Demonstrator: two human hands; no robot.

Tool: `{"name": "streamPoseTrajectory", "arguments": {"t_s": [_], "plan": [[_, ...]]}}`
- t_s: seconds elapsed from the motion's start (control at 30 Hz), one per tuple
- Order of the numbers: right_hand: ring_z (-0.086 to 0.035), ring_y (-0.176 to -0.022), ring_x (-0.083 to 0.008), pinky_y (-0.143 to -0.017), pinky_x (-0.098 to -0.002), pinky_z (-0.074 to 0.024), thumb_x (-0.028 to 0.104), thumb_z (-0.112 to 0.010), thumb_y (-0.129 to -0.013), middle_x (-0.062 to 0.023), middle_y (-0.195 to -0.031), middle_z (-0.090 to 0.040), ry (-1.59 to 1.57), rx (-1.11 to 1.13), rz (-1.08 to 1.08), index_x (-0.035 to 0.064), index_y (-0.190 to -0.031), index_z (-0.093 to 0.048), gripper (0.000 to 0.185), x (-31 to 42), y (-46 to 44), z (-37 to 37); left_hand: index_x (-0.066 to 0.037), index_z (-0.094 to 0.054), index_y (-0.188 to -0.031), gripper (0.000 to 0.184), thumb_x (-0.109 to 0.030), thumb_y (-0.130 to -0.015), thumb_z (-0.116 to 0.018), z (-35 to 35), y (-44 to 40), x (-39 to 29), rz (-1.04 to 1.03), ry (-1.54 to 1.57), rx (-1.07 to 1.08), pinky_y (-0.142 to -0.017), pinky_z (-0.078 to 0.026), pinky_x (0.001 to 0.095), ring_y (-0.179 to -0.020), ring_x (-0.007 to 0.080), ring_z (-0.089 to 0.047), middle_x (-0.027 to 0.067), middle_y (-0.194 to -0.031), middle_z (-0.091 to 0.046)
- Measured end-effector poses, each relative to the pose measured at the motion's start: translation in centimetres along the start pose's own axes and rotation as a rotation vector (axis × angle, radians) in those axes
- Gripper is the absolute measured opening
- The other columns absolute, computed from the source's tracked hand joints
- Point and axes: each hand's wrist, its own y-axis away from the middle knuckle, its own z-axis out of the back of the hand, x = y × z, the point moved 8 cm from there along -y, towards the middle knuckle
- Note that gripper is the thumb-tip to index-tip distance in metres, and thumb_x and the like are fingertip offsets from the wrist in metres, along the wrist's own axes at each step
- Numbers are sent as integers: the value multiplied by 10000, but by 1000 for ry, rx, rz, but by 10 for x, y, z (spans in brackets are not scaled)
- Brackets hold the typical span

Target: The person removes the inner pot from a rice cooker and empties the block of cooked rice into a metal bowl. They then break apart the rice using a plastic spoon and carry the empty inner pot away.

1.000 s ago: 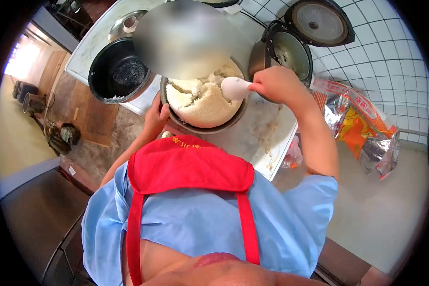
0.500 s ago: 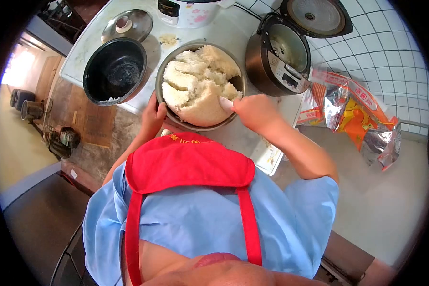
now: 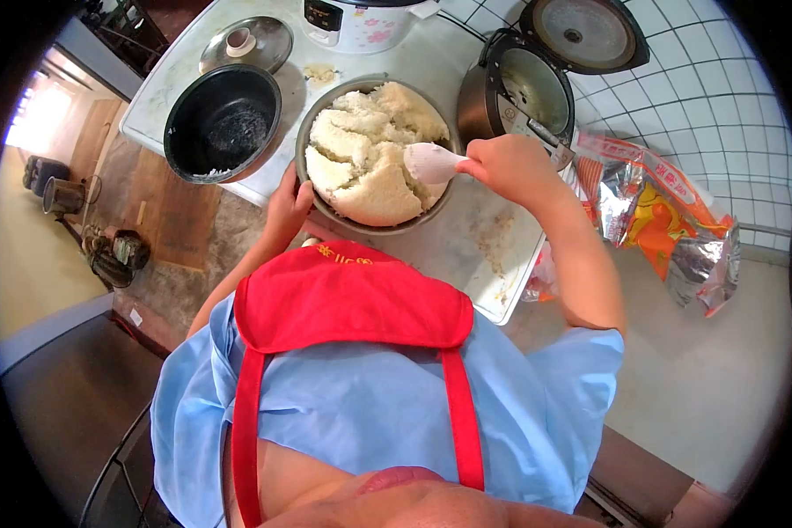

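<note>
A large mound of cooked white rice (image 3: 352, 145), cracked into chunks, fills a round metal bowl (image 3: 378, 231) on the table. At the bowl's left side, my left hand (image 3: 288, 207) grips the rim, thumb up against it. My right hand (image 3: 512, 165) is closed around the handle of a white rice paddle (image 3: 431, 164). The paddle's blade lies flat over the right part of the rice, its whole face showing. Whether it touches the rice or hovers just above I cannot make out.
Left of the bowl stands a black inner pot (image 3: 223, 123) with rice scraps, a glass lid (image 3: 268, 44) behind it. A white rice cooker (image 3: 370, 28) is at the back. On the right are an open brown rice cooker (image 3: 480, 106) and a shiny printed bag (image 3: 656, 211).
The paddle has come up out of the rice at the right and now shows its blade. My right hand has risen slightly and moved right. My left hand still grips the bowl.
</note>
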Motion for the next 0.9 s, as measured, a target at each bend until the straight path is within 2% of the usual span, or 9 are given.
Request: {"name": "streamPoseTrajectory", "arguments": {"t_s": [0.07, 0.27, 0.4, 0.47, 0.57, 0.63, 0.7, 0.9], "plan": [[-614, -645, -319, -566, -425, -471, 390, -570, -829, -113, -658, -616, 10, 22, 50, 100, -731, -623, 311, 17, 3, 3, -72, -361, -1354, 513, -163, -855, -437, -2, 0, 0, 27, 64, -12, -580, -466, 261, -630, 127, -549, 75, -872, -584], [-625, -639, -304, -555, -409, -478, 283, -582, -810, -126, -637, -614, 11, -2, 184, 76, -693, -636, 244, 58, -5, -15, -79, -358, -1359, 516, -159, -856, -437, -4, 2, 5, 140, 89, 12, -574, -462, 249, -635, 101, -540, 68, -852, -578], [-646, -704, -299, -587, -397, -504, 156, -567, -767, -114, -718, -651, 29, 38, 151, 91, -733, -664, 122, 82, -19, -19, -72, -361, -1354, 513, -156, -853, -437, -3, 1, -2, 67, 102, 7, -576, -462, 249, -644, 100, -538, 66, -858, -576], [-645, -711, -300, -594, -399, -504, 199, -554, -800, -116, -742, -655, 67, 91, 165, 94, -769, -665, 156, 72, -33, -47, -67, -364, -1349, 513, -155, -849, -438, -3, 2, -3, 109, 113, 0, -589, -466, 252, -664, 108, -543, 73, -887, -580], [-636, -694, -304, -588, -406, -491, 297, -543, -832, -120, -723, -645, 44, 83, 165, 106, -765, -665, 237, 41, -49, -71, -62, -366, -1345, 518, -153, -840, -439, 0, -1, -5, -105, 36, -30, -625, -474, 258, -713, 127, -554, 94, -951, -584], [-629, -693, -305, -591, -408, -481, 358, -543, -838, -115, -720, -640, -8, 109, 122, 119, -768, -665, 277, 18, -52, -70, -62, -369, -1343, 519, -153, -836, -439, 0, -2, -6, -67, 32, 4, -645, -476, 261, -738, 138, -558, 104, -984, -584], [-624, -712, -304, -604, -407, -476, 403, -548, -835, -101, -745, -644, -66, 198, 52, 135, -795, -666, 295, 1, -52, -66, -62, -373, -1340, 518, -154, -834, -439, 0, -3, -6, -35, 31, 13, -654, -477, 262, -748, 143, -559, 108, -997, -584], [-614, -702, -312, -606, -422, -468, 417, -575, -814, -98, -734, -638, -77, 115, 11, 125, -799, -652, 302, 10, -25, -12, -63, -380, -1333, 509, -160, -837, -440, -2, -1, -2, -13, 37, -3, -640, -475, 259, -732, 133, -557, 98, -984, -587]]}}
